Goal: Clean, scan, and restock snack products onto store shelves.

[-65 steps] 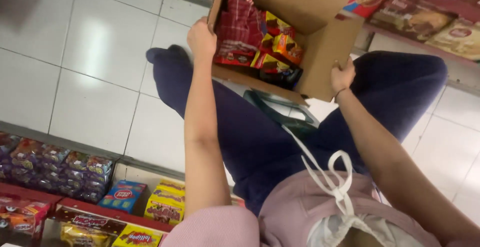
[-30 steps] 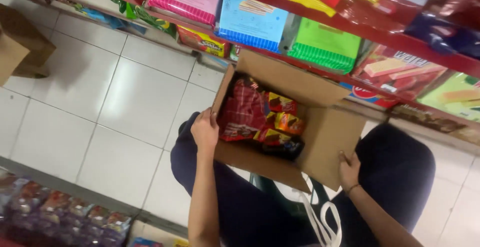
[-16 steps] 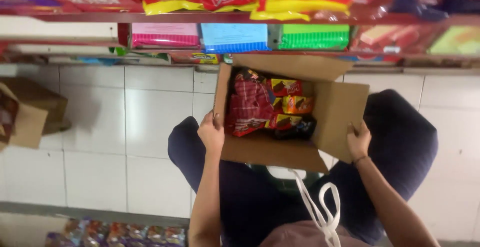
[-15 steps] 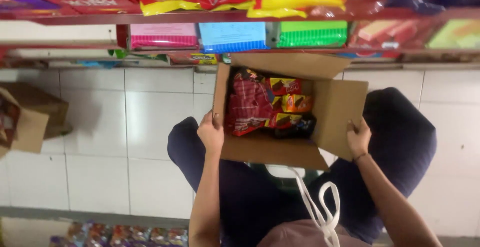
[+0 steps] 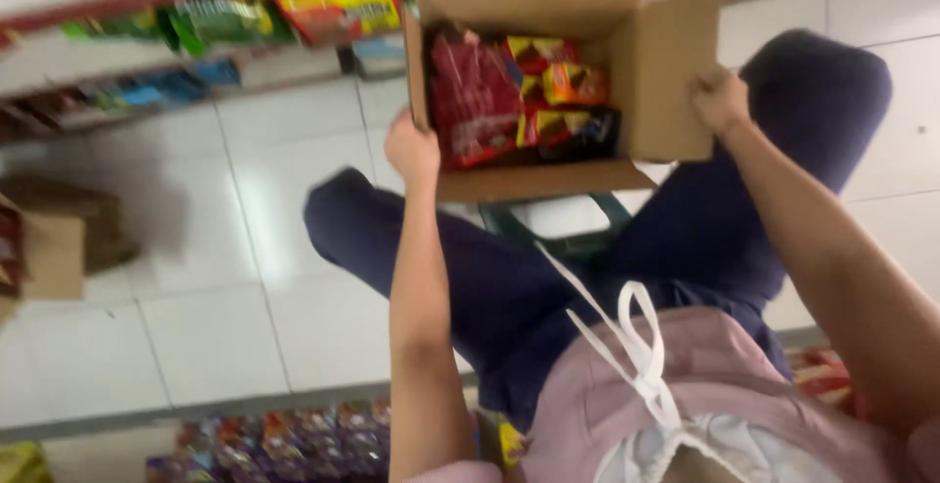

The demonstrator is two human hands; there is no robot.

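An open cardboard box is held up in front of me, above my knees. My left hand grips its left wall and my right hand grips its right wall. Inside lie red snack packets on the left and orange, yellow and dark packets on the right. I am seated, with dark blue trousers and a pink top with a white drawstring below the box.
A shop shelf with coloured packets runs along the far side behind the box. Another open cardboard box stands on the white tiled floor at the left. Packets in a lower rack lie close by my left arm.
The view has swung and tilted; the box now sits higher and further right in the view. Both hands keep their grip on its sides.
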